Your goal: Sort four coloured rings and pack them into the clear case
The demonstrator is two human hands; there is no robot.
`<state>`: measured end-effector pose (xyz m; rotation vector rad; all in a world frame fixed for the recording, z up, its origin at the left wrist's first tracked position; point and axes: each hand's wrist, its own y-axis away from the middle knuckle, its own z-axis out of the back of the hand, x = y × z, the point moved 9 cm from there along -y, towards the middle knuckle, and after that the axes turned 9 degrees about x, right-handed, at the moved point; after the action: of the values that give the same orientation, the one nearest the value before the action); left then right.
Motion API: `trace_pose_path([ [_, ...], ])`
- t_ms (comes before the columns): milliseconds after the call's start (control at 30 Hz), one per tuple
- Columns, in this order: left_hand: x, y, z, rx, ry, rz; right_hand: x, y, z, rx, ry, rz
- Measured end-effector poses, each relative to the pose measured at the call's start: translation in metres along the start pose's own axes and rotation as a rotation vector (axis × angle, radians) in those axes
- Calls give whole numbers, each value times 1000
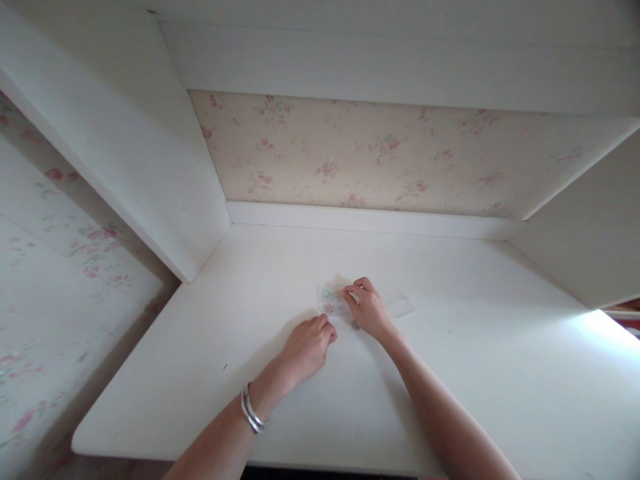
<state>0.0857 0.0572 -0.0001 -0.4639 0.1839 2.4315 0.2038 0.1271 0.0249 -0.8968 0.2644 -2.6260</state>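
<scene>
A small clear plastic sheet (395,303) with pale coloured round pieces (330,295) on its left end lies flat on the white desk (450,373). My right hand (369,310) rests on the sheet, fingertips pinched at one of the round pieces. My left hand (307,347) sits on the desk just left of and below it, fingers curled into a loose fist; I cannot make out anything in it. A silver bangle (251,412) circles my left wrist. A tiny dark item (355,326) lies beside my right hand.
The desk sits in a white alcove with a side panel (150,180) on the left and another (585,247) on the right. Floral wallpaper (370,153) covers the back. The desk's front edge (200,453) is close to me.
</scene>
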Motion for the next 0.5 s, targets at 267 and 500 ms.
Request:
trace_pose_path([
  [267,1,1,0,-4,32,4,-7,40,17,-15,-66,-85],
  [500,12,-2,14,-96,251,40,-15,66,15,34,-99,-45],
])
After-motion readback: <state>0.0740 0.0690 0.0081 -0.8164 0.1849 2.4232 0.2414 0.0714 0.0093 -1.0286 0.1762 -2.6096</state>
